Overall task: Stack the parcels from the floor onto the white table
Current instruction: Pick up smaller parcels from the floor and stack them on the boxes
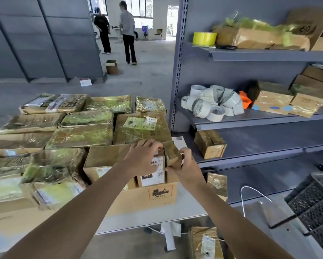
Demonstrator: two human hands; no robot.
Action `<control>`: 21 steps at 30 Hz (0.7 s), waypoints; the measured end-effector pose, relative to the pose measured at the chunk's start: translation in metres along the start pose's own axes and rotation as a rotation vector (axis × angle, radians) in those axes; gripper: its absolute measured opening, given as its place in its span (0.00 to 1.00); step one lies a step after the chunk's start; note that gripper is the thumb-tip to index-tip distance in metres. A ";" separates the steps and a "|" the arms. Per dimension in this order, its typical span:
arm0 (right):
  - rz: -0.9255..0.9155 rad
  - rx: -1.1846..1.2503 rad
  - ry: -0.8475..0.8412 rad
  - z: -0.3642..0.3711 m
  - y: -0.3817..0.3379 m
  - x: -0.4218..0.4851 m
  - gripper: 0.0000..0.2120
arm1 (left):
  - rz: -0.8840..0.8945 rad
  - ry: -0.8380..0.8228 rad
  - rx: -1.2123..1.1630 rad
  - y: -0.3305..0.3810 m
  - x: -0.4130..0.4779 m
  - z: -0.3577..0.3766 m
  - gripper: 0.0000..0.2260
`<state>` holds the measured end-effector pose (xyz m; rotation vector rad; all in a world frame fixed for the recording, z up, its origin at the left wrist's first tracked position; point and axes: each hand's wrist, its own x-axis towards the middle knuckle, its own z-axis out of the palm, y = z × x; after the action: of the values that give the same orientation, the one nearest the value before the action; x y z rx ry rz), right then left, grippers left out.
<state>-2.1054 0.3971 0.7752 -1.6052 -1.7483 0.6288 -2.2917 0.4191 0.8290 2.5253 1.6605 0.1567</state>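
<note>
Several taped brown parcels [82, 135] cover the white table [190, 206]. At the table's near right corner stands a cardboard box marked UN 3481 [157, 195]. On it sits a small parcel with a white label reading 247 [153, 172]. My left hand [144, 156] grips that parcel's top left edge with curled fingers. My right hand [185, 165] holds its right side, thumb against the front corner. One more taped parcel [205, 243] lies on the floor under the table's right end.
A grey metal shelving unit [250, 120] stands close on the right, holding tape rolls [211, 103] and boxes. A black wire basket [312, 208] sits at the lower right. Two people [117, 32] stand far back on the concrete floor near an open box [111, 67].
</note>
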 end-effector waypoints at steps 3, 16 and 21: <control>0.012 0.043 -0.035 -0.005 0.004 0.002 0.32 | 0.003 -0.010 0.005 -0.002 0.001 0.000 0.32; 0.103 -0.084 -0.140 0.010 0.012 0.008 0.29 | 0.032 -0.068 0.016 -0.005 0.009 -0.001 0.41; 0.077 -0.104 -0.217 0.002 0.012 0.017 0.34 | 0.041 -0.066 0.112 -0.004 0.010 -0.003 0.42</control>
<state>-2.0996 0.4151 0.7676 -1.7357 -1.9098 0.7856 -2.2921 0.4296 0.8312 2.6156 1.6372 -0.0170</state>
